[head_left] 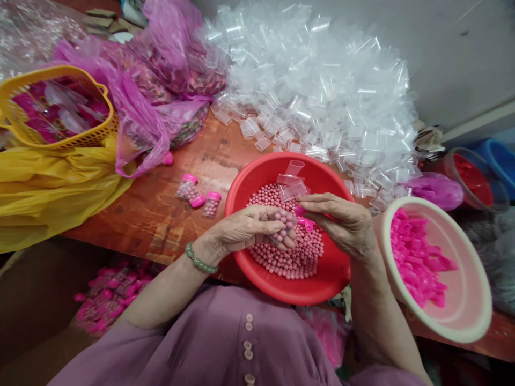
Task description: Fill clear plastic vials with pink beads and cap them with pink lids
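My left hand [257,228] is closed around a clear plastic tube [284,224] filled with pink beads. Close to the tube's mouth, my right hand [341,220] pinches a bright pink cap [299,210] between thumb and fingers. Both hands are over a red basin [245,182] holding many loose pink beads [293,262]. Empty clear tubes [293,187] lie on the beads at the basin's far side, and another pink piece [308,225] shows just below my right fingertips. Left of the basin, capped bead-filled bottles [211,205] rest on the wooden table.
A big heap of clear tubes [314,80] covers the table's back. At right stands a pale tub [475,300] of pink caps [418,257]. To the left are a yellow basket [60,142], purple bags [140,118] and a yellow bag [60,187]. Filled bottles [110,295] lie below the table.
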Available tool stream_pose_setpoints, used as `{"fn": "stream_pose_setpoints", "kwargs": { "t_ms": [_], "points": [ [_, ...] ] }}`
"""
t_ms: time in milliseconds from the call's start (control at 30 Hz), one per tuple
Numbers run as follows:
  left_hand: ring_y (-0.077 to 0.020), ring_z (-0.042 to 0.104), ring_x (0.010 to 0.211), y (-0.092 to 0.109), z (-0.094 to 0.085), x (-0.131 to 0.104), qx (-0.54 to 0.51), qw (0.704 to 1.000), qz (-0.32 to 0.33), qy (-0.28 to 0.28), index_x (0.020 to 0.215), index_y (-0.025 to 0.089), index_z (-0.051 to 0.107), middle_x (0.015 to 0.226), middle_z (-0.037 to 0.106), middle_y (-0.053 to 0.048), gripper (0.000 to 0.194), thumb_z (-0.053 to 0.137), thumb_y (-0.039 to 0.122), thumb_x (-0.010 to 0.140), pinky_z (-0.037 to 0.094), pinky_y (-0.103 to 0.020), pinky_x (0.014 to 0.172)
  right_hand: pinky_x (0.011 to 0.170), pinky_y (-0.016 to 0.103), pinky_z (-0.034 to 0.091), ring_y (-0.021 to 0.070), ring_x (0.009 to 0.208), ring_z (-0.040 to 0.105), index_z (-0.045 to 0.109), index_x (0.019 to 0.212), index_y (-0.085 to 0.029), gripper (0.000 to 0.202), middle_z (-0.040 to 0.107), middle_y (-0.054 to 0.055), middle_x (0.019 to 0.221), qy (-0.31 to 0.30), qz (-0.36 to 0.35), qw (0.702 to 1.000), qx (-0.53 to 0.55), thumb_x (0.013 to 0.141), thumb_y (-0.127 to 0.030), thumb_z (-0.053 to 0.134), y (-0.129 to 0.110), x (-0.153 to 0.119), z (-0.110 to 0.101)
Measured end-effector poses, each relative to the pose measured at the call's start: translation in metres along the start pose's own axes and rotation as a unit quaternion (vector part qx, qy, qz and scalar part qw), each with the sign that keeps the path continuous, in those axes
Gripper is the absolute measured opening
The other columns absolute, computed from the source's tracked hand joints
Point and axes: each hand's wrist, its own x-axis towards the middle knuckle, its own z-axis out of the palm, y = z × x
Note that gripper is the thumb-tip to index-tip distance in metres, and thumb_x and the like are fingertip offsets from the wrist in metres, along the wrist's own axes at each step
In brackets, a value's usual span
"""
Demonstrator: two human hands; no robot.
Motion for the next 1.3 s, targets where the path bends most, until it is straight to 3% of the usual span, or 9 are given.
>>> {"fn": "stream_pose_setpoints", "kwargs": {
  "t_ms": [167,300,500,600,767,1000,1133,1300],
  "points": [
    [-0.0145,0.071,0.077,0.002,0.000,0.001,-0.003,1.000,0.003,-0.006,0.096,0.007,0.066,0.085,0.074,-0.012,0.019,0.072,0.021,0.083,0.057,-0.024,0.075,0.084,0.032,0.060,0.0175,0.093,0.073,0.077,0.104,-0.030,0.035,0.078,0.003,0.100,0.013,0.001,1.000,0.026,0.078,-0.006,0.074,0.000,0.004,0.007],
    [-0.0134,0.070,0.073,0.004,0.001,-0.001,0.011,1.000,-0.014,-0.020,0.092,0.005,0.068,0.083,0.073,-0.012,0.023,0.073,0.025,0.082,0.057,-0.024,0.074,0.082,0.032,0.060,0.0187,0.093,0.073,0.077,0.102,-0.030,0.031,0.078,0.003,0.101,-0.027,-0.003,0.999,0.044,0.080,-0.009,0.073,-0.001,0.009,0.010],
    [-0.0127,0.070,0.071,0.006,0.003,-0.002,0.010,0.999,-0.022,-0.027,0.092,0.007,0.067,0.082,0.072,-0.009,0.024,0.075,0.027,0.080,0.057,-0.024,0.072,0.082,0.029,0.060,0.0183,0.093,0.073,0.077,0.103,-0.028,0.032,0.077,0.005,0.103,-0.072,-0.026,0.997,-0.001,0.080,-0.007,0.071,-0.002,0.009,-0.003],
    [-0.0128,0.069,0.071,0.005,0.002,0.000,0.017,0.999,-0.018,-0.021,0.094,0.008,0.066,0.085,0.071,-0.009,0.025,0.073,0.028,0.082,0.057,-0.025,0.071,0.084,0.030,0.059,0.0184,0.092,0.073,0.078,0.100,-0.027,0.029,0.078,0.004,0.098,-0.047,-0.012,0.998,-0.028,0.079,-0.008,0.073,-0.003,0.006,-0.005],
    [-0.0126,0.068,0.073,0.001,0.001,0.001,0.064,0.998,0.006,0.016,0.095,0.008,0.065,0.084,0.070,-0.008,0.028,0.073,0.032,0.082,0.055,-0.026,0.074,0.081,0.031,0.060,0.0171,0.087,0.073,0.076,0.102,-0.027,0.025,0.077,0.002,0.096,0.048,0.064,0.997,-0.011,0.080,-0.015,0.074,-0.005,-0.002,0.007],
    [-0.0136,0.068,0.074,0.001,0.002,0.002,0.115,0.992,0.002,0.045,0.094,0.010,0.062,0.081,0.068,-0.006,0.036,0.077,0.038,0.077,0.053,-0.026,0.072,0.077,0.031,0.060,0.0173,0.084,0.072,0.076,0.099,-0.025,0.017,0.077,0.003,0.093,0.023,0.076,0.996,-0.026,0.082,-0.021,0.073,-0.007,0.002,0.019],
    [-0.0121,0.066,0.072,0.002,0.005,0.002,0.145,0.988,0.004,0.051,0.095,0.010,0.063,0.079,0.066,-0.005,0.033,0.074,0.037,0.080,0.053,-0.027,0.073,0.075,0.028,0.059,0.0162,0.082,0.072,0.076,0.097,-0.024,0.016,0.077,0.002,0.090,-0.034,0.083,0.996,-0.007,0.083,-0.021,0.072,-0.007,0.007,0.016],
    [-0.0126,0.066,0.075,0.003,0.006,0.001,0.140,0.988,0.011,0.065,0.094,0.010,0.061,0.081,0.066,-0.005,0.028,0.072,0.033,0.082,0.053,-0.027,0.075,0.075,0.028,0.059,0.0162,0.082,0.072,0.077,0.098,-0.024,0.017,0.077,0.002,0.091,-0.027,0.106,0.994,0.004,0.081,-0.021,0.074,-0.004,0.004,0.008]
  ]
}}
